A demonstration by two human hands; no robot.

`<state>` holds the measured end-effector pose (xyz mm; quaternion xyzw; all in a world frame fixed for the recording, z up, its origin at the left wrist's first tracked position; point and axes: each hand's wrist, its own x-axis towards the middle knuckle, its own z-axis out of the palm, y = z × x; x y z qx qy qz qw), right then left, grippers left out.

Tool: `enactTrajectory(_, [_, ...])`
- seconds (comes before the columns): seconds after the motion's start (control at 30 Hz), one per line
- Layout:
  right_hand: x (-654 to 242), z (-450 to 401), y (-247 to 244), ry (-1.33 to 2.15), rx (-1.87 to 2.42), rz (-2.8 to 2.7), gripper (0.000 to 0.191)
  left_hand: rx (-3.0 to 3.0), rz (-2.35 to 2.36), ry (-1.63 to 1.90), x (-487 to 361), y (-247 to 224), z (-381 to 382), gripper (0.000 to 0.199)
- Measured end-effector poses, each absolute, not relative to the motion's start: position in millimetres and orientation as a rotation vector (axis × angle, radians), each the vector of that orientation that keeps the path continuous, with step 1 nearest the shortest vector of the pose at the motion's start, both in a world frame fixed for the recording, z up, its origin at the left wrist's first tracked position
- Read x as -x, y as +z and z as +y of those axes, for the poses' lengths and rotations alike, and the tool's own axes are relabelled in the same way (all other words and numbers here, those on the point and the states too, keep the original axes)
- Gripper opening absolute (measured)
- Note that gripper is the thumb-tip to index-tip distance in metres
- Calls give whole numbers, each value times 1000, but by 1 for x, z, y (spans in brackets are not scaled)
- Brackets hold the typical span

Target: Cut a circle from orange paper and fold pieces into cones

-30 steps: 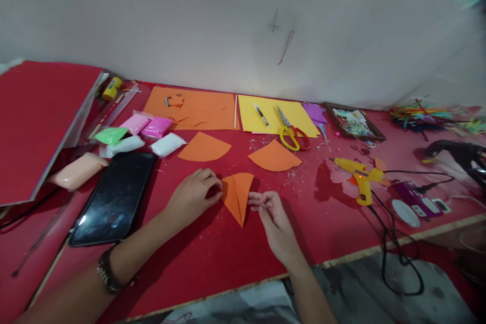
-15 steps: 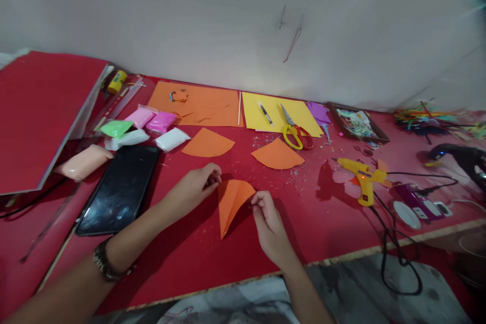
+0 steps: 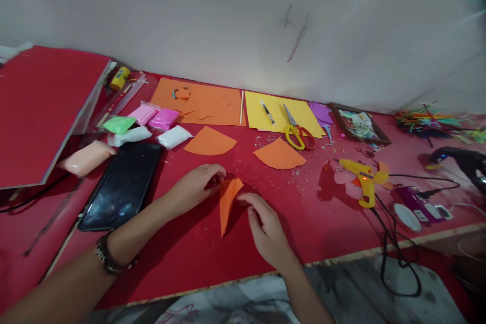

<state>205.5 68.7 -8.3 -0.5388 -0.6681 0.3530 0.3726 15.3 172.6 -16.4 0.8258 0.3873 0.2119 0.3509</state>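
Observation:
An orange paper piece (image 3: 229,205) stands off the table between my hands, folded into a narrow wedge with its point down. My left hand (image 3: 203,185) is closed at the wedge's upper left corner, its fingertips partly hidden. Close to the right edge of the paper is my right hand (image 3: 266,228), fingers stretched out and thumb apart; whether the fingertips touch the paper I cannot tell. Beyond lie two flat orange paper sectors, one on the left (image 3: 210,142) and one on the right (image 3: 280,154).
Yellow-and-red-handled scissors (image 3: 296,131) and a pen (image 3: 267,113) rest on yellow paper (image 3: 250,104). To the right is a yellow glue gun (image 3: 364,177) with a cable; left, a black phone (image 3: 121,187) and several clay packets (image 3: 88,157). Orange sheets (image 3: 224,104) lie behind.
The orange paper has folded over from a wider, half-open shape into a narrow wedge. My right hand's fingers have straightened from a pinch and moved slightly left.

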Motion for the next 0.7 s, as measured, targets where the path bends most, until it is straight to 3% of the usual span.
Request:
enactTrajectory(0.3, [-204,71,-12,776,1379,-1956,59,-2073,966,547,-14,-16,174,16])
enactTrajectory(0.7, [-199,73,-11,626,1462,-2162,56,-2109,996,565,-12,-19,175,21])
